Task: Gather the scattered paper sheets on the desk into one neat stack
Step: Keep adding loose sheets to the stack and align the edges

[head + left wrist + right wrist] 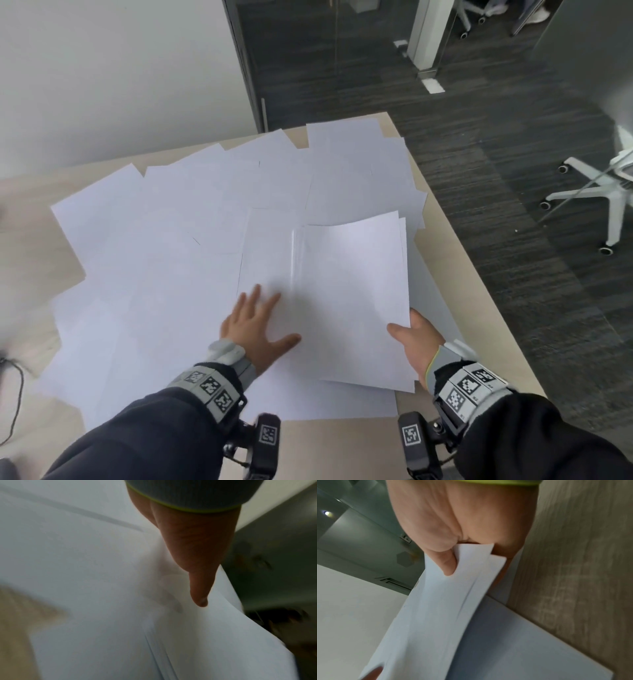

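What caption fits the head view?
Right hand grips a gathered bundle of sheets; left hand lies flat on loose paper.

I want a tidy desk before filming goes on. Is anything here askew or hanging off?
Yes. The loose sheets lie fanned at mixed angles over the desk, and some at the far right jut past its edge. The right hand pinches a small stack whose edges do not line up; the left hand lies flat on the sheets.
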`<state>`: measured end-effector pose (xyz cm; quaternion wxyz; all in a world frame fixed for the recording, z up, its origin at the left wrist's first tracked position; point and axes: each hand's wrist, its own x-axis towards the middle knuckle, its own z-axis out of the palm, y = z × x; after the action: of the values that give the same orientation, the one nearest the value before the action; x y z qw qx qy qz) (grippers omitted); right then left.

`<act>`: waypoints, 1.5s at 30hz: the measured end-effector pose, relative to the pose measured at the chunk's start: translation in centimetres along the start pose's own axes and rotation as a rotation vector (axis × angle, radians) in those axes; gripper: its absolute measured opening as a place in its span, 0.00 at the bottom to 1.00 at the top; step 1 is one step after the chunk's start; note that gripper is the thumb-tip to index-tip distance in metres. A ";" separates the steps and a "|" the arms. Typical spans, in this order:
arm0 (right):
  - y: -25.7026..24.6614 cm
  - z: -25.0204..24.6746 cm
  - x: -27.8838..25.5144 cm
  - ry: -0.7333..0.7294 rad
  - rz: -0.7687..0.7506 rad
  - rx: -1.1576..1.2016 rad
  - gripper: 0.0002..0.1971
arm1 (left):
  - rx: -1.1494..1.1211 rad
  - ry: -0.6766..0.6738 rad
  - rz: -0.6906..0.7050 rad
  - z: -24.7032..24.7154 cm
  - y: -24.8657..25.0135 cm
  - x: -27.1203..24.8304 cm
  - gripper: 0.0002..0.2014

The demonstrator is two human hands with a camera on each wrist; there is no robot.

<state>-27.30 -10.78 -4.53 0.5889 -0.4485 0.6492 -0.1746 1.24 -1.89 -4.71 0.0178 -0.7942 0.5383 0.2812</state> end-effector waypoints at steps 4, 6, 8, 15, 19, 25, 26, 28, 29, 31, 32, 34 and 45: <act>-0.5 0.4 0.2 -0.033 -0.028 0.036 0.15 | 0.000 0.062 -0.227 -1.1 -6.3 -1.2 0.59; -0.8 1.4 0.5 -0.048 -0.041 0.050 0.15 | 0.003 0.038 -0.270 -1.1 -9.0 -2.6 0.65; -1.1 2.7 0.7 -0.061 -0.060 0.045 0.15 | 0.017 -0.018 -0.299 -0.8 -11.0 -4.1 0.71; -2.7 8.0 1.4 -0.126 -0.076 0.068 0.15 | 0.041 -0.029 -0.283 0.4 -14.4 -7.3 0.72; -3.0 9.6 2.0 -0.126 -0.085 0.068 0.15 | 0.006 0.023 -0.277 0.0 -14.9 -7.4 0.66; -3.4 10.3 2.5 -0.114 -0.076 0.067 0.13 | -0.039 0.048 -0.253 -0.5 -15.5 -7.7 0.61; -3.5 10.4 2.5 -0.109 -0.076 0.066 0.13 | -0.052 0.052 -0.252 -0.5 -15.6 -7.7 0.60; -3.6 10.3 2.6 -0.100 -0.077 0.067 0.13 | -0.077 0.070 -0.254 -0.7 -15.8 -7.6 0.59; -3.6 10.4 2.6 -0.096 -0.081 0.068 0.13 | -0.094 0.087 -0.257 -0.8 -16.1 -7.5 0.58; -3.4 10.6 2.6 -0.090 -0.083 0.076 0.12 | -0.116 0.120 -0.261 -1.0 -16.6 -7.3 0.57; -3.5 10.8 2.6 -0.089 -0.081 0.085 0.12 | -0.127 0.129 -0.265 -1.1 -16.9 -7.2 0.56; -3.4 11.0 2.5 -0.089 -0.075 0.104 0.13 | -0.159 0.141 -0.272 -1.3 -17.3 -6.9 0.54; -3.2 13.2 1.5 -0.117 -0.057 0.123 0.13 | -0.082 0.134 -0.226 -0.5 -18.1 -7.4 0.48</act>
<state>-13.81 -9.67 -6.26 0.6471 -0.4392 0.5888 -0.2043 15.22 11.79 -5.79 -0.0192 -0.8668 0.4334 0.2457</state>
